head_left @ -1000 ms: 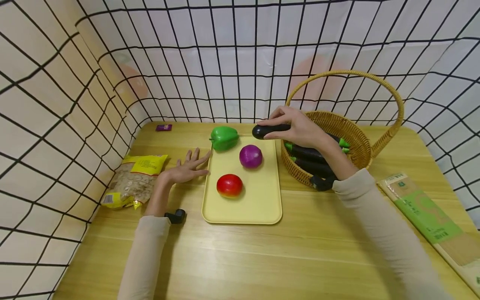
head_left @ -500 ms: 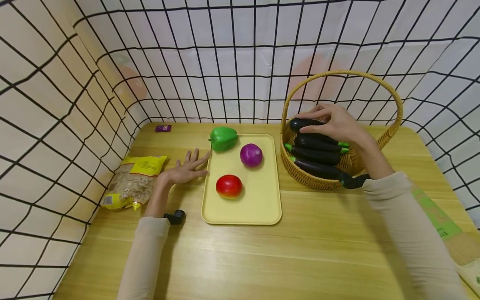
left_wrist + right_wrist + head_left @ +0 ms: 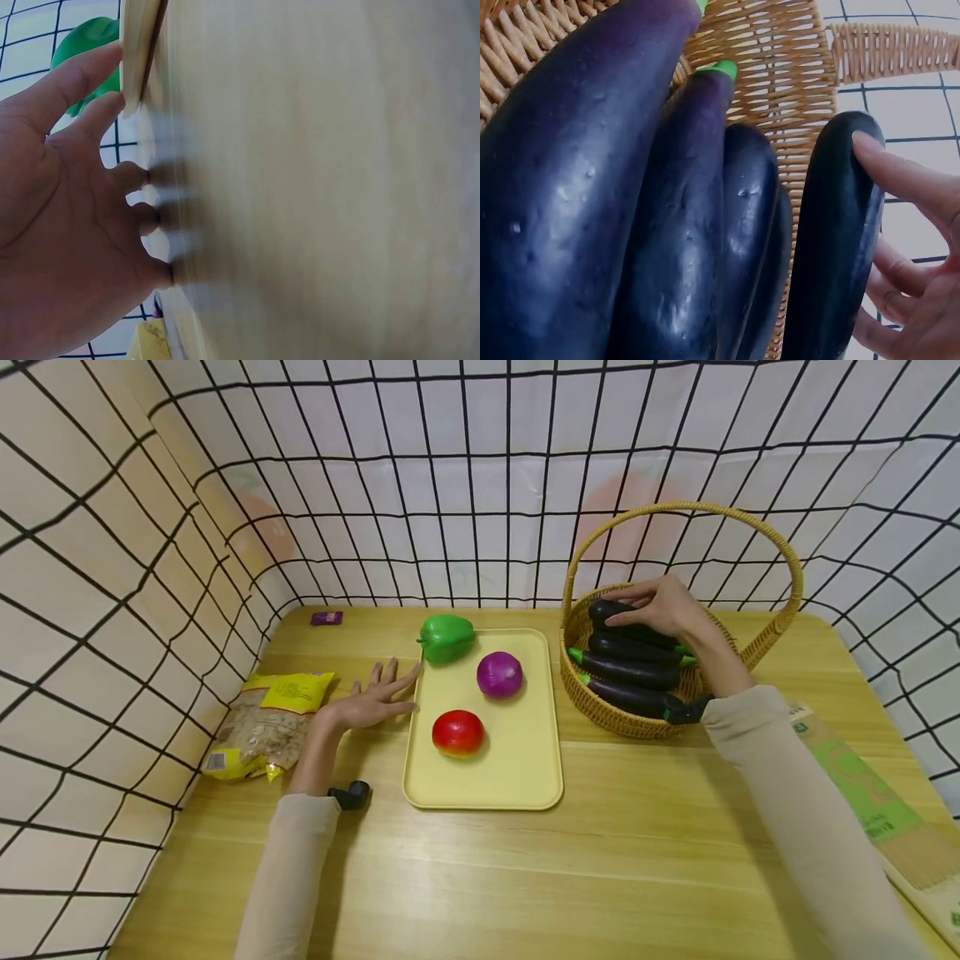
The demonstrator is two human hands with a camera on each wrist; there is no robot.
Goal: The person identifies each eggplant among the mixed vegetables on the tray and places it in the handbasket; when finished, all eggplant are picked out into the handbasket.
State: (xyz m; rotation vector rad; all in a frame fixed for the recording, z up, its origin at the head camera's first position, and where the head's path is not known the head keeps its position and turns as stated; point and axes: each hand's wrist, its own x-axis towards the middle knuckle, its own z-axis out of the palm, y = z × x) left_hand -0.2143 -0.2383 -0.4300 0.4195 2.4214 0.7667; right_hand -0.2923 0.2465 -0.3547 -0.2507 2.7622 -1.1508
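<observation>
My right hand [image 3: 666, 610] pinches a dark eggplant [image 3: 831, 247] between thumb and fingers at the far side of the wicker basket [image 3: 611, 720]. Below and beside it in the basket lie several other eggplants [image 3: 630, 670], side by side, some with green stem ends showing. My left hand [image 3: 367, 703] rests on the table with spread fingers, thumb and forefinger right at the left rim of the yellow tray [image 3: 510, 781]. On that tray are a purple onion [image 3: 499, 675] and a red oval fruit [image 3: 458, 733]. A green bell pepper [image 3: 447, 639] lies over its far left corner.
A yellow-labelled bag [image 3: 266, 722] lies left of my left hand. A small purple packet [image 3: 326, 618] is at the back left. On the right lies a long pack with a green label [image 3: 862, 789]. Black wire grid [image 3: 487, 485] encloses the table, and the basket's handle [image 3: 690, 507] arches high.
My right hand has carried the eggplant from over the tray's far right corner to the basket, on the right, and then lowered slightly. The left hand has stayed in place.
</observation>
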